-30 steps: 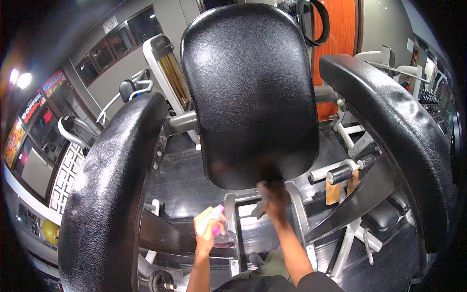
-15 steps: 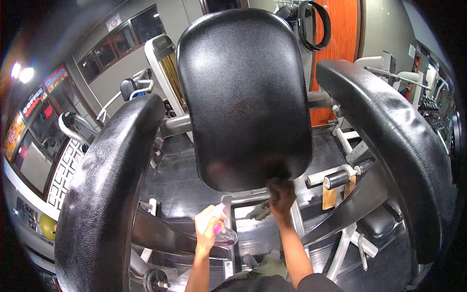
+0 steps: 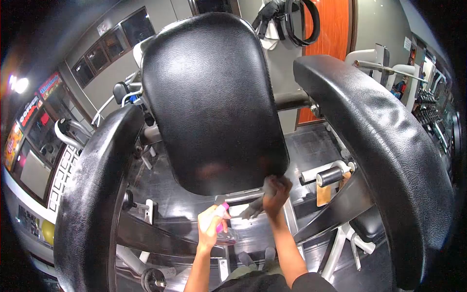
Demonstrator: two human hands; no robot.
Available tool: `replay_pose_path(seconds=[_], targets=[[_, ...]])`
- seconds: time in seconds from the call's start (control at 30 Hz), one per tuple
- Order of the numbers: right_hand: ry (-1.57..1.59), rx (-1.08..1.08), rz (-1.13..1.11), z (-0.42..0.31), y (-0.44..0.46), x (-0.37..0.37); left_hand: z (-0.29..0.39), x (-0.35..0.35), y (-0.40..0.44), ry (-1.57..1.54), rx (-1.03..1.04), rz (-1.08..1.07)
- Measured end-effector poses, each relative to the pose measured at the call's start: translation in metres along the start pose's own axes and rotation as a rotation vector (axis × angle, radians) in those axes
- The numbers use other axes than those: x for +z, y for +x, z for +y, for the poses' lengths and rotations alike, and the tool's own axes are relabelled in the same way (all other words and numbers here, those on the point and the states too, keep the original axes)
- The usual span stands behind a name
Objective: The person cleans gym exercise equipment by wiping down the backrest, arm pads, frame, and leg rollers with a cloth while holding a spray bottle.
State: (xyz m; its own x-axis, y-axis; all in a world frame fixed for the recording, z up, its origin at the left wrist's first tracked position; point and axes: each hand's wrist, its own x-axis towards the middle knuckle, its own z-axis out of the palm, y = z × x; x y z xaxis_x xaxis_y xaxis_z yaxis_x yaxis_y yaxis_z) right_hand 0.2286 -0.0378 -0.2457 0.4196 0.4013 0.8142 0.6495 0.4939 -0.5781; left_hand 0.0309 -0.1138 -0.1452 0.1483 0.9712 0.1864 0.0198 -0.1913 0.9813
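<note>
My left hand [image 3: 208, 227] is closed around a clear spray bottle [image 3: 224, 210] with a pink and white nozzle, below the bottom edge of the black backrest pad [image 3: 214, 107]. My right hand [image 3: 276, 194] grips a dark grey cloth [image 3: 254, 208] at the pad's lower right corner. Part of the cloth hangs down to the left of that hand. Faint reflections of both hands show on the pad's glossy lower part.
Long black padded arms flank the pad, one on the left [image 3: 92, 190] and one on the right [image 3: 374, 126]. A padded roller [image 3: 329, 176] stands at the right. Black belts [image 3: 302, 24] hang near an orange door [image 3: 331, 29]. Dumbbell racks line the far right.
The view has shifted, so the backrest pad appears further left and tilted. My right hand with the cloth has moved to the pad's lower right corner. My left hand still holds the bottle.
</note>
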Motion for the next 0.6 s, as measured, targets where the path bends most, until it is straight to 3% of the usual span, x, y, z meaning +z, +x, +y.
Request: replay_pose_path(seconds=[0.03, 0.17, 0.23, 0.33, 0.43, 0.6], targets=[[0.012, 0.013, 0.177, -0.004, 0.011, -0.001, 0.0, 0.003, -0.001, 0.0, -0.005, 0.002], [-0.067, -0.077, 0.017, 0.012, -0.019, -0.003, -0.005, 0.007, -0.006, -0.028, -0.04, 0.009], [0.048, 0.052, -0.076, 0.004, -0.035, -0.008, -0.006, 0.01, -0.008, -0.073, -0.023, 0.006], [0.055, 0.05, -0.125, 0.01, -0.024, -0.014, -0.003, 0.017, -0.01, -0.052, -0.033, 0.033], [0.063, -0.068, -0.005, 0.009, 0.008, -0.015, -0.007, 0.02, -0.013, -0.061, -0.041, 0.047], [0.186, 0.125, 0.108, 0.0, 0.032, -0.013, -0.012, 0.026, -0.018, -0.082, -0.063, 0.075]])
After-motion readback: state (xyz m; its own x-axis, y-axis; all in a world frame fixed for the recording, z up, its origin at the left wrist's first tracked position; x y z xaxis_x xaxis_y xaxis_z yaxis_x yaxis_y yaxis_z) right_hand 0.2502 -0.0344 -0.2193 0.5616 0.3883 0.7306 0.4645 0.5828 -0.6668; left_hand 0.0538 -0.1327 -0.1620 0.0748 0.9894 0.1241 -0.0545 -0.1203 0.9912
